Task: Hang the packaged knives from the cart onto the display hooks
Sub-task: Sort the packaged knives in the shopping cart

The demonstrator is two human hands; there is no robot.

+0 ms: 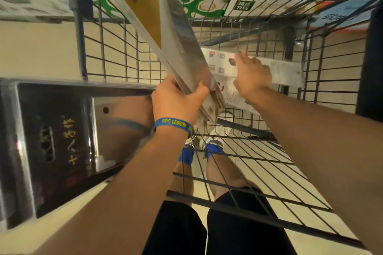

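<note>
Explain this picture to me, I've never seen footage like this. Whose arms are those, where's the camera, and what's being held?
There is no machine here. A person is working with bare hands, and the one picture comes from a camera worn on their head, looking forward and down. That is why both forearms stretch away from you.

The left hand, with a blue wristband, has its grip on the lower end of a stack of packaged knives, which tilts up and away.

The right hand reaches onto a white package lying in the wire cart. Blur hides whether it has hold of the package yet.

Through the cart's mesh floor you can see the person's legs and shoes. No display hooks are in view.
</note>
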